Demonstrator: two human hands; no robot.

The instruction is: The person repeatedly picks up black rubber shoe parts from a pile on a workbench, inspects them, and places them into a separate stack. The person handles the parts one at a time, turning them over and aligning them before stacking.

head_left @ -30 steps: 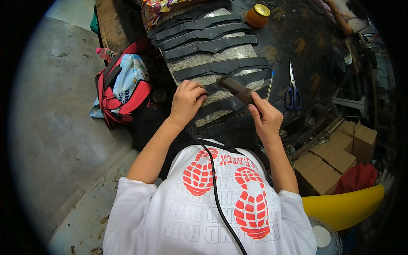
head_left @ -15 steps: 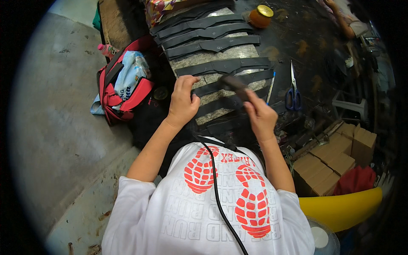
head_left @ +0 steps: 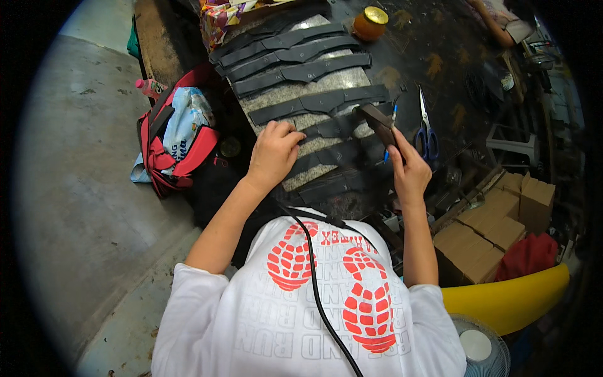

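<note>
Dark strips with angled edges lie in rows across a speckled grey board (head_left: 314, 147). My left hand (head_left: 274, 154) has its fingers curled together at the left end of one black strip (head_left: 326, 127), pinching or pressing it down. My right hand (head_left: 411, 169) is closed round a dark brown, flat-sided tool (head_left: 378, 124), its wide end raised over the right end of that strip; its exact kind I cannot make out. A blue pen (head_left: 394, 113) shows beside the tool, partly hidden by it. Blue-handled scissors (head_left: 427, 138) lie just to the right.
An orange jar with a yellow lid (head_left: 370, 24) stands at the far side. Left of the board is a red bag (head_left: 201, 154). Cardboard pieces (head_left: 480, 242) and a yellow curved thing (head_left: 509, 300) are at my right. Another person's arm (head_left: 493, 25) shows far right.
My right hand has moved right with the brown tool, away from the middle of the strips. My left hand has come down slightly onto the left end of a strip. The view has shifted slightly.
</note>
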